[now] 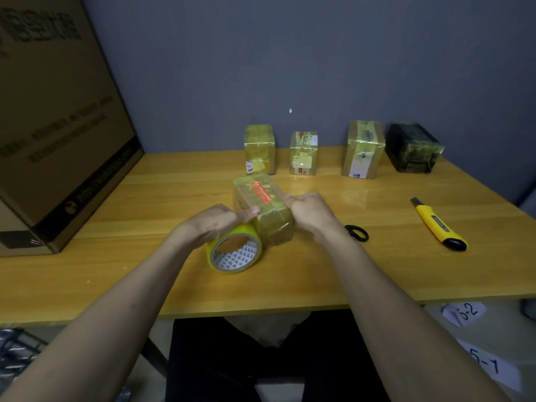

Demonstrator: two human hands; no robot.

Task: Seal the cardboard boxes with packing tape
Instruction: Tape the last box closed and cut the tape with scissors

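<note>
A small cardboard box [261,198] wrapped in yellowish tape, with a red label on top, lies on the wooden table [145,198] in front of me. My left hand [217,224] grips a roll of yellow packing tape [235,250] against the box's near left side, its thumb pressing on the box's top edge. My right hand [310,213] has its fingers curled against the box's right side. Whether it pinches tape there is hidden.
Three taped cardboard boxes [259,149] [303,153] [362,149] and a black wrapped box [412,147] stand along the wall. Black scissors [358,232] and a yellow utility knife [438,224] lie to the right. A large carton [58,126] fills the left.
</note>
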